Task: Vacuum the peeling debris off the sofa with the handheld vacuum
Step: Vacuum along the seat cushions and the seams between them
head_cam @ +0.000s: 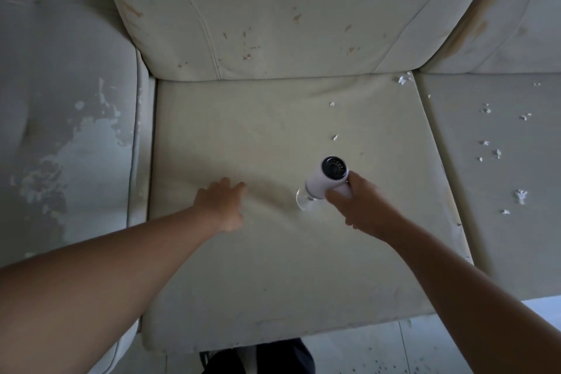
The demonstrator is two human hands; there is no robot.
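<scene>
Head view: the right hand point(361, 206) has its fingers wrapped round the white handheld vacuum point(326, 181), whose clear nozzle touches the middle of the seat cushion point(273, 267). The left hand point(223, 206) lies flat just beside it, fingers straight and close together, pressing the fabric. The cushion is bare out to its front edge and to the peeling armrest point(76, 130). Loose flakes point(335, 137) lie beyond the vacuum toward the back cushion point(273, 9). More flakes are scattered over the neighbouring cushion point(501, 237) across the right seam.
</scene>
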